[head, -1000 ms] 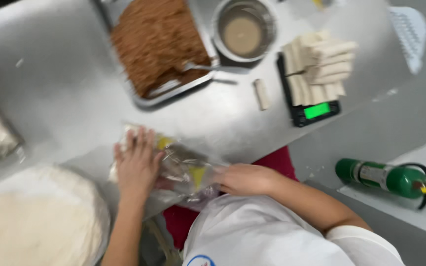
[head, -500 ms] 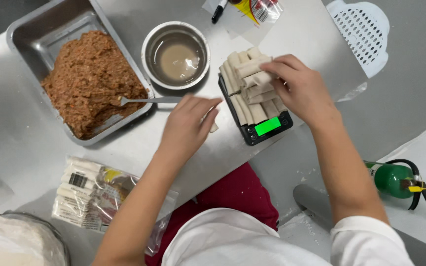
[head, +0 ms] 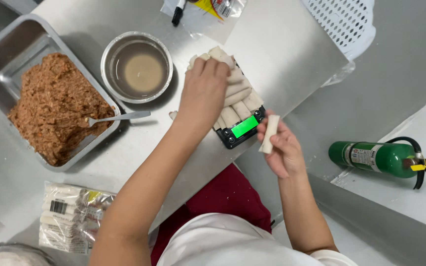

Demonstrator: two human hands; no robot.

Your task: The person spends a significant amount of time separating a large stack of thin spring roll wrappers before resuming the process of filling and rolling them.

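My left hand (head: pixel 204 92) lies over a pile of pale rolled wrappers (head: pixel 238 94) stacked on a small black scale (head: pixel 243 130) with a lit green display; its fingers curl around the top rolls. My right hand (head: pixel 281 148) is off the table's edge, beside the scale, and pinches a single pale roll (head: pixel 269 134) held upright. One more roll (head: pixel 173 115) peeks out on the table under my left wrist.
A steel tray (head: pixel 6 54) of brown minced filling with a fork (head: pixel 117 117) stands at left. A round metal bowl (head: pixel 136 66) of cloudy liquid is beside it. A plastic bag of rolls (head: pixel 72 216) lies near-left. A green fire extinguisher (head: pixel 378 157) rests on the floor at right.
My left hand moved from the table onto the pile on the scale. My right hand left the pile and drew back off the table with one roll in it.
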